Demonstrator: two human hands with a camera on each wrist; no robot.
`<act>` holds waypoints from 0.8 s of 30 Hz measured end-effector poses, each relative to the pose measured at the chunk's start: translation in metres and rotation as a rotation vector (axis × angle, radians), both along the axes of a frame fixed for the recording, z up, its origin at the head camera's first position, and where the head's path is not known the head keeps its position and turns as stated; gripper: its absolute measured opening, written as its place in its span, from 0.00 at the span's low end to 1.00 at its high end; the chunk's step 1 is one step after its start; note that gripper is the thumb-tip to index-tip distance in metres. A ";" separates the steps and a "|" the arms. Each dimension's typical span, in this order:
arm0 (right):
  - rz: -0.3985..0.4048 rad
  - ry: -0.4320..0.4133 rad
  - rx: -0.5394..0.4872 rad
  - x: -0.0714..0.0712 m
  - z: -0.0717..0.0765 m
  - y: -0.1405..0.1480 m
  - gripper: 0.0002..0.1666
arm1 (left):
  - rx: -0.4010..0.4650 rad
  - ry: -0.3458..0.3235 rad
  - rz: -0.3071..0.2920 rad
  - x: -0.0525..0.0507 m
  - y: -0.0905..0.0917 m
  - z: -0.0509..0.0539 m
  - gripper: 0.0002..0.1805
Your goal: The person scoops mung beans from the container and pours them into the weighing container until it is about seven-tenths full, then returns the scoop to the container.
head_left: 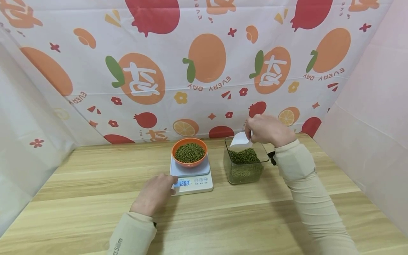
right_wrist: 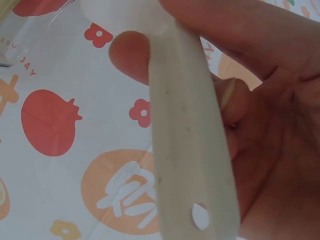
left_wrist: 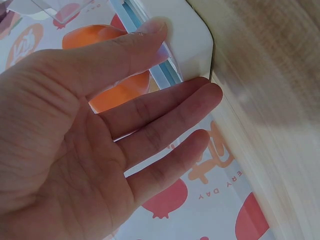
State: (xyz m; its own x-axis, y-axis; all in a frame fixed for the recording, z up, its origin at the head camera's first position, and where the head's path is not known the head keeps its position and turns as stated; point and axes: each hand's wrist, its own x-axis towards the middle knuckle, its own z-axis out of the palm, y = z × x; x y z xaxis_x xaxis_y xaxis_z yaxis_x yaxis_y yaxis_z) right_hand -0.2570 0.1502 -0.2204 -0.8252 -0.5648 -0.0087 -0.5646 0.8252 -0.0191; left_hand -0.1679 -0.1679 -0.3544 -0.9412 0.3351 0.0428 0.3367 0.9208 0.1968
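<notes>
An orange bowl [head_left: 190, 164] of green beans [head_left: 190, 153], which look like mung beans, stands on a white kitchen scale [head_left: 204, 185]; its display reads about 168.8. At the scale's front left corner, my left hand [head_left: 155, 194] touches the edge with fairly straight fingers and thumb, also seen close in the left wrist view. My right hand [head_left: 270, 130] grips a white scoop [head_left: 239, 141] by its handle [right_wrist: 187, 130]. The scoop's head is tilted down into a clear square container [head_left: 243, 180] partly filled with the same beans. Whatever lies inside the scoop is hidden.
Everything stands on a wood-grain table [head_left: 223, 223]. A fruit-printed cloth [head_left: 207, 109] hangs along the back edge, close behind the bowl and container. Pale sheets [head_left: 376, 117] close off both sides.
</notes>
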 end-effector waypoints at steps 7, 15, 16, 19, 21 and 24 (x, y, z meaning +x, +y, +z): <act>0.001 -0.013 0.036 -0.002 -0.001 0.000 0.13 | 0.012 -0.012 0.004 0.000 0.000 0.000 0.10; -0.029 -0.062 0.098 -0.001 -0.003 -0.004 0.14 | -0.003 -0.019 0.000 0.000 0.001 0.000 0.12; -0.032 -0.066 0.103 0.000 -0.003 -0.004 0.14 | -0.004 -0.017 0.000 0.000 0.001 0.000 0.12; -0.044 -0.079 0.107 0.000 -0.004 -0.006 0.13 | -0.007 -0.013 0.003 0.000 0.001 0.000 0.12; -0.056 -0.087 0.113 0.000 -0.005 -0.007 0.13 | -0.012 -0.009 0.002 0.000 0.001 0.000 0.11; -0.062 -0.092 0.124 -0.001 -0.005 -0.008 0.14 | -0.013 -0.004 -0.001 0.000 0.001 0.000 0.11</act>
State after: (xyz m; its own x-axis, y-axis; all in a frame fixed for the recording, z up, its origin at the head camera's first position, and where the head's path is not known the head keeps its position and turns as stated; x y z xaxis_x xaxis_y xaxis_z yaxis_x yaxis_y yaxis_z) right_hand -0.2580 0.1426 -0.2257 -0.8508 -0.5029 -0.1524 -0.5133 0.8575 0.0357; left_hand -0.1675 -0.1672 -0.3542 -0.9410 0.3365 0.0352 0.3369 0.9229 0.1863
